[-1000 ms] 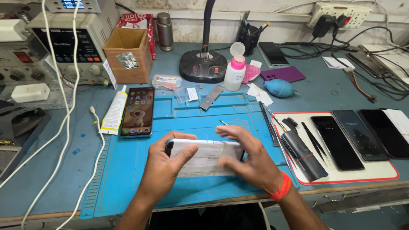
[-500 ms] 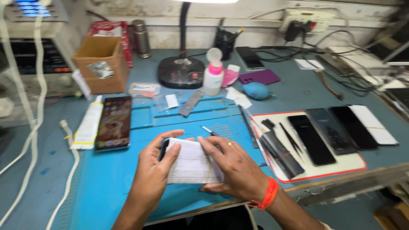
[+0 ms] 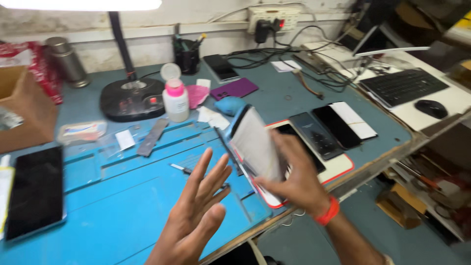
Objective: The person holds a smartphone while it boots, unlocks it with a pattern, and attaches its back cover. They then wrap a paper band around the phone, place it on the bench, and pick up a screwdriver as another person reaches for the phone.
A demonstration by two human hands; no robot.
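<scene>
Phone (image 3: pixel 255 142) with a pale film or sheet over its face is up off the bench, tilted on edge, gripped from below by the right hand (image 3: pixel 294 179), fingers wrapped round its lower part. It's hovering over the right edge of the blue work mat (image 3: pixel 98 206), right where the white tray with the red rim (image 3: pixel 338 169) starts. Left hand (image 3: pixel 196 216) is wide open, fingers spread, holding nothing, just floating above the mat near the front edge of the bench.

Other stuff around: a dark phone (image 3: pixel 34 191) flat at the mat's left edge, a couple more dark phones (image 3: pixel 326 130) on the tray, a white bottle with a pink cap (image 3: pixel 175 100) beside the black lamp base (image 3: pixel 131 98) toward the back, and a keyboard (image 3: pixel 402 86) at the far right corner.
</scene>
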